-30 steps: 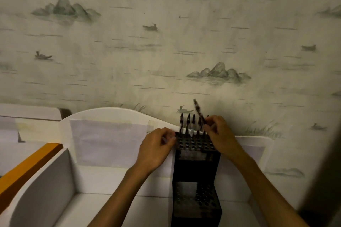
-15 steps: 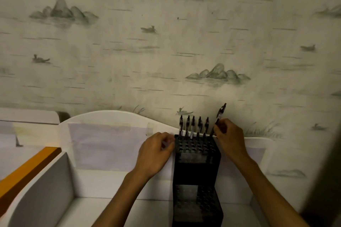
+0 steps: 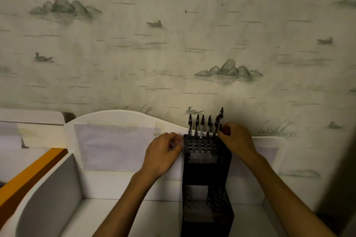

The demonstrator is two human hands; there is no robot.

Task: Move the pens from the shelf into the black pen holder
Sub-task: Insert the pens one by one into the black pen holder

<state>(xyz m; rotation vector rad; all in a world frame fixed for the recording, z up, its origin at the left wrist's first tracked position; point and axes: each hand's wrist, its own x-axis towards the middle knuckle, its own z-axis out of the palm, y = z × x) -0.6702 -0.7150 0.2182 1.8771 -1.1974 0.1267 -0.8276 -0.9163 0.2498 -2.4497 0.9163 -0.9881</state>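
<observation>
The left hand (image 3: 163,153) has its fingers curled against the upper left edge of the black pen holder (image 3: 207,161), seemingly steadying it; whether it pinches anything small there I cannot tell. Just right of that hand, a row of pens (image 3: 202,124) stands upright in the holder's back holes. At the right end of the row, the right hand (image 3: 236,139) pinches one pen (image 3: 221,116) low on its barrel, its top standing higher than its neighbours, so it looks not fully seated. Pens like this are light, stiff and smooth, so a fingertip pinch low on the barrel, near the hole, should steer it best. The tall holder could tip, hence the bracing. Below both hands lies the white shelf (image 3: 119,211).
</observation>
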